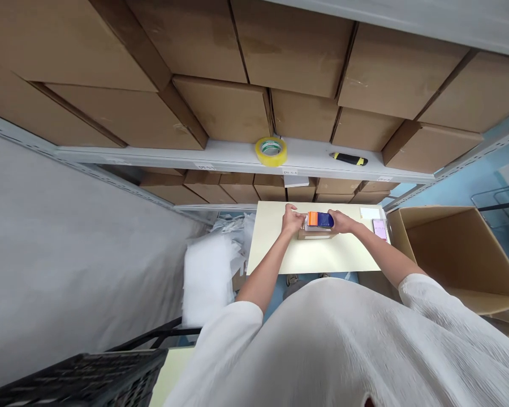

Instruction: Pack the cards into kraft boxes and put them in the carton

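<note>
A small cardboard box (316,234) with a pale label on its near side rests on the cream tabletop (314,260). Over its top lies an orange-and-dark-blue object (321,219), whose exact kind I cannot make out. My left hand (293,219) is closed at the box's left end, its fingers bent and pinching near the edge. From the right, my right hand (340,221) grips the dark-blue end, with its fingers against the box's right side. The undersides of both hands are hidden.
Above the table, a shelf (233,154) bears large cartons (220,107), a yellow tape roll (271,151) and a utility knife (348,159). A phone (379,229) lies at the table's right. An open carton (458,254) stands rightward; white packing sheets (207,277) lie left. A black crate (80,379) is lower left.
</note>
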